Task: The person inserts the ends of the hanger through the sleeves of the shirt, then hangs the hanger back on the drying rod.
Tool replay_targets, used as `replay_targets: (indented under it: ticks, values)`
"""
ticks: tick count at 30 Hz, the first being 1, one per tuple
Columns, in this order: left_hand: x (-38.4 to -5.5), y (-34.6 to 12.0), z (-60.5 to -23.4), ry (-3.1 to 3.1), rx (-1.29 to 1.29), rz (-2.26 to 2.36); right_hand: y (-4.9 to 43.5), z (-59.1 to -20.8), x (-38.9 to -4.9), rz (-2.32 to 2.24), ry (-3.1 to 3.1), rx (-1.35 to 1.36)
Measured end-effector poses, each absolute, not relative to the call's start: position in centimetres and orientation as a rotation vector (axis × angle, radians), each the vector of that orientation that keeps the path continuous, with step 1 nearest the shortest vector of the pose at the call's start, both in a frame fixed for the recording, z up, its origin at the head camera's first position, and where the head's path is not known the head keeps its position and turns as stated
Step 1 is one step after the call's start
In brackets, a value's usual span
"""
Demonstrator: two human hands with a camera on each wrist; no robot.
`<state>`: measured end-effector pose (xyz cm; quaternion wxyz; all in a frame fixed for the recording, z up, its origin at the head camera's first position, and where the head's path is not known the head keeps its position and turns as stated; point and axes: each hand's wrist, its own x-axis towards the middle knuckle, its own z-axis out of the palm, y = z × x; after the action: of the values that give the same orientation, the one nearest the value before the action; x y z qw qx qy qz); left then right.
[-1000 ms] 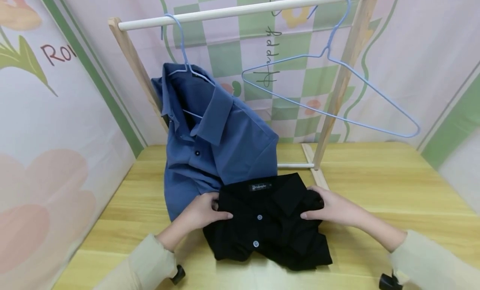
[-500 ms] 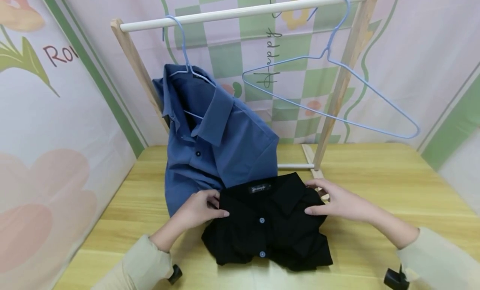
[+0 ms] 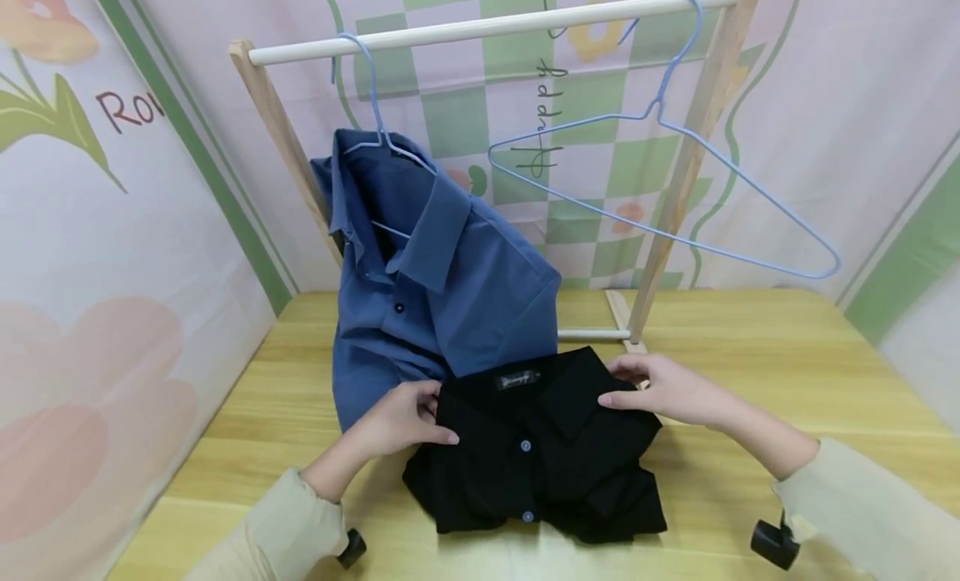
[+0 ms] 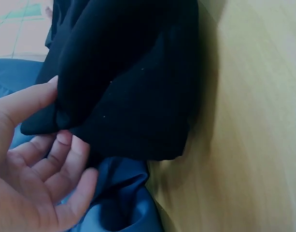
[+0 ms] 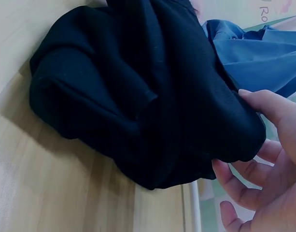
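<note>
A black shirt (image 3: 555, 448) with pale buttons lies bunched on the wooden table, its collar towards the rack. My left hand (image 3: 405, 418) pinches the shirt at its left shoulder, thumb on top and fingers under the cloth, as the left wrist view shows. At the right shoulder, beside the collar, my right hand (image 3: 663, 389) holds the cloth between thumb and fingers (image 5: 234, 186). Just behind, a blue shirt (image 3: 495, 289) hangs on a light blue wire hanger (image 3: 373, 93); its lower part is partly hidden by the black shirt.
A clothes rack with a white rail (image 3: 480, 27) and wooden posts stands at the back of the table (image 3: 780, 373). From the rail's right end hangs a bare blue wire hanger (image 3: 757, 189). Printed cloth (image 3: 172, 256) covers the walls at the left and back.
My right hand has loosened and taken hold of the shoulder again slightly higher. The black shirt's right shoulder is spread wider and its front lies flatter. My left hand has barely moved.
</note>
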<state>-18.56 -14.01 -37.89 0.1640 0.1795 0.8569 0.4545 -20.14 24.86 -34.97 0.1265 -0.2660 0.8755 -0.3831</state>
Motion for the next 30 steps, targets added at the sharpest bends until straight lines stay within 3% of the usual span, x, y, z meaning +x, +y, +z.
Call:
replay_targets:
  ticks: [15,30]
  values:
    - [-18.2,-14.4,-37.6,2.478,0.593,1.404,23.5,-34.1,-18.5,-1.315,2.583,-0.753]
    - [-17.5,-14.7,-36.2,2.506,0.646,1.474,23.1,-33.8,-18.0,-1.22,2.608,-0.75]
